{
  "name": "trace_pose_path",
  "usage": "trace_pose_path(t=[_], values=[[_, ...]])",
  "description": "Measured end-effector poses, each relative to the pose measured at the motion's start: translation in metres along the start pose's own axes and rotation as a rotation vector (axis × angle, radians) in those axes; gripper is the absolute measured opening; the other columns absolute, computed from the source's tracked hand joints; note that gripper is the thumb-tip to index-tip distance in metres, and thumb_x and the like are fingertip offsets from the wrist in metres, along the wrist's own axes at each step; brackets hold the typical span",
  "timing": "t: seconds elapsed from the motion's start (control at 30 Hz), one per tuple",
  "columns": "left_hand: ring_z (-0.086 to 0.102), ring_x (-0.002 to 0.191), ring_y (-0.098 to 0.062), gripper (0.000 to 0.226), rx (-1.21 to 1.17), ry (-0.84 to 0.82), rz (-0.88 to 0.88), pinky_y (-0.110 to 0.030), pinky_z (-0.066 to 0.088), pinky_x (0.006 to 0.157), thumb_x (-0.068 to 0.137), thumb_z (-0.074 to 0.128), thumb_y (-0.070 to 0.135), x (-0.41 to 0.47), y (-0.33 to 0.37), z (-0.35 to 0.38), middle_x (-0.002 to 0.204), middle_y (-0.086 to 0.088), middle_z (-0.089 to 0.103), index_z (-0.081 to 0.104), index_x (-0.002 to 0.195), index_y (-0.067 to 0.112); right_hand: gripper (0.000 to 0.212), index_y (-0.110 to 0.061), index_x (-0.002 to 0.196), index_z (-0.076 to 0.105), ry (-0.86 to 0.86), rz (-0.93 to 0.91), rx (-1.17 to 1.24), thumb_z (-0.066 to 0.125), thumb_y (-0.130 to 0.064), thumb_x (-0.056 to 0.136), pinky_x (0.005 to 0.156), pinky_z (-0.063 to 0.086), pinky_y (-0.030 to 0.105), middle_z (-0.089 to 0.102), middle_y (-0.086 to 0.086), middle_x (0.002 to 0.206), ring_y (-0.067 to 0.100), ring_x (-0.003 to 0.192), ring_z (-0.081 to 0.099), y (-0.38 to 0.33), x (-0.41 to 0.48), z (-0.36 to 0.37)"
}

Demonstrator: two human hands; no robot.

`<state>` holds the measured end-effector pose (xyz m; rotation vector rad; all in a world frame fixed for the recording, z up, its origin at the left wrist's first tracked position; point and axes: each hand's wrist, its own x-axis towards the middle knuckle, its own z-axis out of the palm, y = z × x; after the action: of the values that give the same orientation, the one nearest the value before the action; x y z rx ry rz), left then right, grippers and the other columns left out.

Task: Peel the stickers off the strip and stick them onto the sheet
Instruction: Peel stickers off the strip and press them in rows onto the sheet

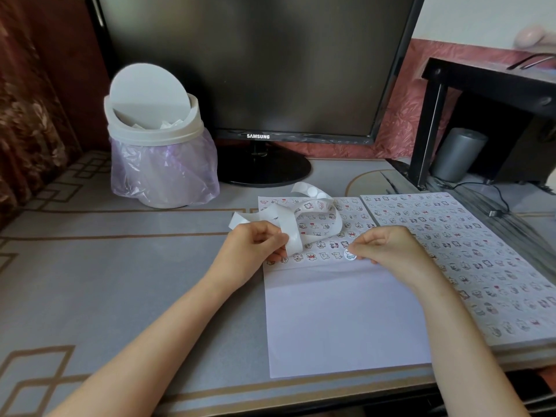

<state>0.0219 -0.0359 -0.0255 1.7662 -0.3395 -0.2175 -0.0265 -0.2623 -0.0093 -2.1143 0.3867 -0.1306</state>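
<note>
Two hands are in view: one left hand [255,245] and one right hand [388,248]. There is one curling strip [313,206], one round sticker [350,254] at the right fingertips, and two sheets: one half-filled sheet [346,320] and one full sheet [469,251]. Their small stickers are too many to count surely. Behind stand one Samsung monitor [255,64], one swing-lid bin [156,130], one grey cylinder [458,153], one black stand [487,79] and one cable [496,203].

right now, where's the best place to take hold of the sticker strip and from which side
Pinch the strip across its flat faces, low on the white stretch beside the left hand, coming from the left of the sheet. It is a thin ribbon looping over it, so its edges offer no purchase, and the right hand pinches a round sticker.
</note>
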Motion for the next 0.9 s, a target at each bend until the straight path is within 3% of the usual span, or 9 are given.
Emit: trace_pose_path(t=[0.13,0.47,0.6,0.9], values=[[0.062,0.064,-0.013,0.017,0.006,0.001,0.004,-0.019,0.052,0.070,0.091,0.060,0.013,0.0003,-0.0002,0.0002,0.064,0.001,0.068,0.065,0.079,0.003,0.004,-0.010,0.076,0.071,0.007,0.001,-0.003,0.075,-0.009,0.076,0.062,0.041,0.023,0.066,0.003,0.064,0.009,0.060,0.056,0.0027,0.0018,0.0008],[0.063,0.065,-0.013,0.017,0.000,-0.002,0.003,-0.018,0.053,0.069,0.091,0.060,0.013,-0.0003,-0.0001,0.0001,0.065,0.000,0.068,0.064,0.075,0.008,0.007,-0.015,0.074,0.070,0.027,-0.007,-0.069,0.077,-0.013,0.074,0.058,0.039,0.025,0.061,-0.001,0.063,0.009,0.058,0.052,0.0055,0.0050,0.0030],[0.064,0.066,-0.014,0.017,0.006,-0.003,0.002,-0.022,0.054,0.073,0.090,0.060,0.014,0.0004,-0.0013,-0.0004,0.065,0.001,0.068,0.064,0.075,0.008,0.010,-0.019,0.070,0.068,0.035,-0.012,-0.098,0.077,-0.016,0.074,0.064,0.042,0.029,0.062,-0.003,0.065,0.012,0.064,0.055,0.0082,0.0057,0.0039],[0.064,0.068,-0.013,0.017,0.034,-0.003,0.007,-0.023,0.053,0.076,0.091,0.060,0.015,0.0005,-0.0025,0.0002,0.070,-0.002,0.069,0.064,0.074,0.010,0.019,-0.018,0.084,0.061,0.010,-0.041,-0.076,0.078,-0.016,0.075,0.063,0.039,0.030,0.062,0.003,0.069,0.016,0.065,0.054,0.0085,0.0054,0.0016]])
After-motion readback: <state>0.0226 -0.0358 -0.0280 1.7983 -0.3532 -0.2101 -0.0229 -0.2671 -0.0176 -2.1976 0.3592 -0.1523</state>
